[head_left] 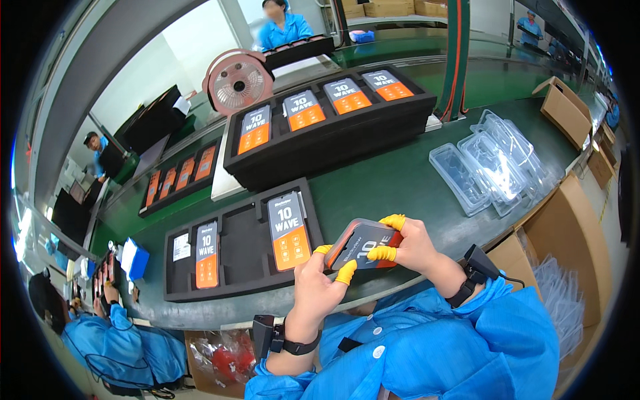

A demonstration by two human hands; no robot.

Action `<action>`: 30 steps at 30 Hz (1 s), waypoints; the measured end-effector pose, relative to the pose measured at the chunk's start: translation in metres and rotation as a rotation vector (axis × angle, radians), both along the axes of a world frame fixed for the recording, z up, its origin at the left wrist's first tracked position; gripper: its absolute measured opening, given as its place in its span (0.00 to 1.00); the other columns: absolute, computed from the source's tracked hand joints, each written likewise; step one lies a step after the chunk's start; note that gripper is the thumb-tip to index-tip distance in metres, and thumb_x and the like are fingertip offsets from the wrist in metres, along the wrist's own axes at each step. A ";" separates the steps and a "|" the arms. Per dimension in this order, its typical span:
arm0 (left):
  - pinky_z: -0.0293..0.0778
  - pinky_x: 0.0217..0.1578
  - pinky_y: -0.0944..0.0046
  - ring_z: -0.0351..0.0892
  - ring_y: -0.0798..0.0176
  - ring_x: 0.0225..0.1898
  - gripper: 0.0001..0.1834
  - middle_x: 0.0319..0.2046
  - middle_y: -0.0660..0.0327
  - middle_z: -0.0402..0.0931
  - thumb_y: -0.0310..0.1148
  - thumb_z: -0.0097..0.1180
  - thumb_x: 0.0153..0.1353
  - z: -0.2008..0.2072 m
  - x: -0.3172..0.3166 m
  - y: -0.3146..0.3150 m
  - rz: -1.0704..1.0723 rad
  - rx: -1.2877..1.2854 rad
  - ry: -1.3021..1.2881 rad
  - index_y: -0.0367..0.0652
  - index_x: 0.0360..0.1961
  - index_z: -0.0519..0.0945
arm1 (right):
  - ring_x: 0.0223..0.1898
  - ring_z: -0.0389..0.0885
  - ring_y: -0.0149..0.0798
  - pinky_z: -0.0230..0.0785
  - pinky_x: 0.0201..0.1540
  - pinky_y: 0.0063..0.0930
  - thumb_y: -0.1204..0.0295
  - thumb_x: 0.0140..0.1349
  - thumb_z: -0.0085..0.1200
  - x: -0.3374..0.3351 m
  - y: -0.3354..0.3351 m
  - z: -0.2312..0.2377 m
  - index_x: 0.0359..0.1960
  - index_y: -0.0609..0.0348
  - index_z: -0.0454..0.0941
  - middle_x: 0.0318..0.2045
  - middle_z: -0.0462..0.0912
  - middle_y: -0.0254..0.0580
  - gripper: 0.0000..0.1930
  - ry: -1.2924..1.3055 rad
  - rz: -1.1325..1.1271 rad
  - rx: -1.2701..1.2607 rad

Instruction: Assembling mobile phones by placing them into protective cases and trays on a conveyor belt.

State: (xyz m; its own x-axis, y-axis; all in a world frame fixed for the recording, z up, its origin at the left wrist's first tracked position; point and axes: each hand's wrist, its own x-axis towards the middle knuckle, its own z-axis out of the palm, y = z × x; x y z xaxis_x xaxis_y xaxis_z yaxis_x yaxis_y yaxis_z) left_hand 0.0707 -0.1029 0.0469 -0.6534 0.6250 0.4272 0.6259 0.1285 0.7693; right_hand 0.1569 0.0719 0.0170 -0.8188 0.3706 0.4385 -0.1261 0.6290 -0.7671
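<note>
I hold a smartphone (364, 244) with a grey-and-orange printed front film in both hands, tilted above the bench's near edge. My left hand (315, 285) grips one end with thumb and finger, and my right hand (415, 248) grips the other. Yellow finger cots cover several of my fingertips. A pale, see-through rim shows along the phone's edge; whether it is a case I cannot tell. Left of my hands lies a black foam tray (240, 248) with a smartphone (207, 257) in its left part and another smartphone (289, 230) at its right end, nearest my left hand.
Behind stands a stack of black foam trays (333, 143) with several phones on top. Clear plastic cases (490, 163) are piled at the right. An open cardboard box (580, 267) holds more clear plastic pieces. A pink fan (239, 83) stands behind; co-workers (127, 347) sit left and beyond.
</note>
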 end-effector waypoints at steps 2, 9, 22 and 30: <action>0.62 0.15 0.69 0.65 0.67 0.11 0.14 0.15 0.57 0.72 0.27 0.62 0.42 -0.004 0.000 -0.003 0.023 0.015 -0.016 0.34 0.30 0.74 | 0.23 0.76 0.39 0.69 0.27 0.24 0.57 0.35 0.66 -0.001 -0.005 0.004 0.31 0.63 0.76 0.22 0.77 0.43 0.25 0.050 -0.029 0.035; 0.66 0.17 0.67 0.74 0.58 0.16 0.12 0.17 0.53 0.74 0.23 0.59 0.39 -0.031 -0.013 -0.001 0.054 0.187 0.082 0.36 0.29 0.76 | 0.20 0.75 0.39 0.67 0.24 0.26 0.59 0.35 0.66 -0.010 -0.012 0.014 0.26 0.60 0.75 0.20 0.76 0.40 0.20 0.132 -0.096 0.327; 0.55 0.54 0.63 0.57 0.62 0.56 0.39 0.54 0.55 0.58 0.34 0.60 0.48 -0.044 -0.037 -0.032 -0.509 0.230 -0.679 0.39 0.58 0.53 | 0.29 0.75 0.26 0.68 0.33 0.20 0.66 0.41 0.66 -0.030 -0.043 0.039 0.33 0.63 0.73 0.27 0.78 0.34 0.20 0.193 0.226 -0.498; 0.70 0.28 0.57 0.75 0.44 0.28 0.15 0.24 0.46 0.74 0.32 0.55 0.50 -0.037 -0.020 -0.042 -0.069 0.108 -0.224 0.36 0.39 0.71 | 0.37 0.74 0.27 0.67 0.42 0.21 0.66 0.45 0.63 -0.066 -0.077 0.035 0.40 0.60 0.68 0.35 0.76 0.34 0.23 0.351 0.428 -0.819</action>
